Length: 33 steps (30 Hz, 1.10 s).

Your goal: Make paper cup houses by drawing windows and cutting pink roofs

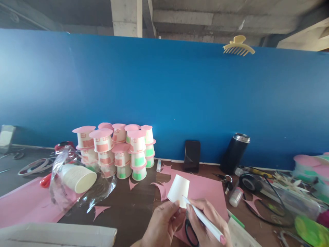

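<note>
We see both hands low in the frame, close together, wrists entering from the bottom edge; the left hand (164, 223) is raised with its back toward us, fingers curled upward and thumb tip pinched in a closed grip; the right hand (208, 223) lies just beside it, fingers folded in a writing grip, knuckles uppermost; the two hands nearly touch at the fingertips.

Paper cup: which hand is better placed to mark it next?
Right, probably. The right hand grips the white pen with its tip at the paper cup, while the left hand is taken up holding that cup.
</note>
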Each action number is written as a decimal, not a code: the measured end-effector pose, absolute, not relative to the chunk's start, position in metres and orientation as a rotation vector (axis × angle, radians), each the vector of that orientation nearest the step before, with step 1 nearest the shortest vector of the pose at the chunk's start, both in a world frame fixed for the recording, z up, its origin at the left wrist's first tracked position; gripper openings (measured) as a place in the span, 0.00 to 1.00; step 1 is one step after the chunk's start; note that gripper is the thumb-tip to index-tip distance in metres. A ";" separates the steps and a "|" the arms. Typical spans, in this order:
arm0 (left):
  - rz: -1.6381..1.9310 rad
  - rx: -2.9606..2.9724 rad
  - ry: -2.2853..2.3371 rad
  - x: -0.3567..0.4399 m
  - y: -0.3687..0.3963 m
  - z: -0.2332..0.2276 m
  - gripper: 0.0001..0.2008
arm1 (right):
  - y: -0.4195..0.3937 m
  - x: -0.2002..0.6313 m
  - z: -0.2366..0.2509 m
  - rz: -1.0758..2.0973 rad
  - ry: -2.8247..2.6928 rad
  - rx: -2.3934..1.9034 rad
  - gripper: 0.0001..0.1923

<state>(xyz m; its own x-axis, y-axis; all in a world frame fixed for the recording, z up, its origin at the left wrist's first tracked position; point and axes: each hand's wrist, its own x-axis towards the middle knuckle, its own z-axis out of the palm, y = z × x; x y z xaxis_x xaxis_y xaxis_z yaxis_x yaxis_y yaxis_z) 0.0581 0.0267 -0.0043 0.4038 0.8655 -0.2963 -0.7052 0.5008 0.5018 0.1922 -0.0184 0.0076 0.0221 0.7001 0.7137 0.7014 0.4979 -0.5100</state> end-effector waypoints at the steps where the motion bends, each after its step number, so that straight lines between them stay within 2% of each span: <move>1: 1.014 0.324 0.567 0.058 0.027 -0.004 0.12 | -0.018 0.192 0.007 -0.004 -1.686 -1.210 0.06; 33: 1.007 0.411 0.547 0.057 0.025 -0.003 0.11 | -0.018 0.194 0.005 0.015 -1.697 -1.279 0.04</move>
